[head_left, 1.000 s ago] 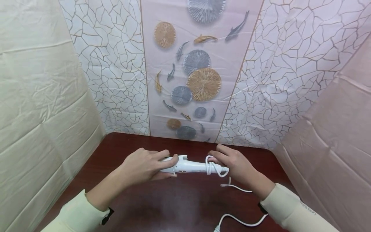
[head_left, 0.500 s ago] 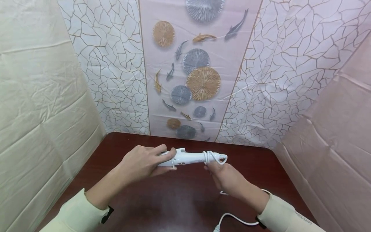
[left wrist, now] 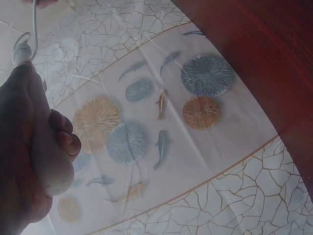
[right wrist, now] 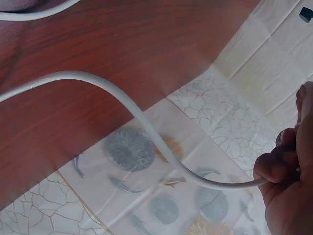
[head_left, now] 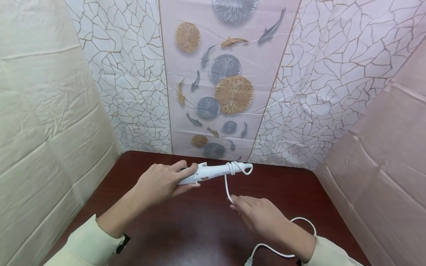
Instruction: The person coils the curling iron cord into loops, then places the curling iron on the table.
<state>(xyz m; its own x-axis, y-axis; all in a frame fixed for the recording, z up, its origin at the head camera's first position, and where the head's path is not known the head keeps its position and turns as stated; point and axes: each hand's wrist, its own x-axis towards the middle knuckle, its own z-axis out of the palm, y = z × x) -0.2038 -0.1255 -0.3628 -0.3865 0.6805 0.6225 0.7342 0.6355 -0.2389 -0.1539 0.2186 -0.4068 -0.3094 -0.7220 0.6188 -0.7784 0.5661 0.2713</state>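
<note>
White cord point(right wrist: 141, 117) is pinched in the right hand point(head_left: 257, 214), forearm point(head_left: 296, 238) slanting inward.

Illegibly small markings point(head_left: 221, 173) on the white appliance point(head_left: 211, 172) and, below it, a plug point(head_left: 248, 262) cropped by the head view's edge.

Dark red-brown wood-grain tabletop with rounded far corners point(head_left: 186, 218), far edge right by the backdrop. Pale pink printed fabric panel point(head_left: 206, 90) runs up the centre: grey and tan spiky round discs point(head_left: 234, 95), grey and gold fish point(head_left: 235, 42). White crackle-pattern sections with gold-brown veins point(head_left: 332, 66) flank it. Side walls: creased cream cloth point(head_left: 43, 111) left, creased pinkish-beige cloth point(head_left: 382, 166) right (fold lines on both). Soft whitish glare point(head_left: 203, 240) on the tabletop's near middle.
</note>
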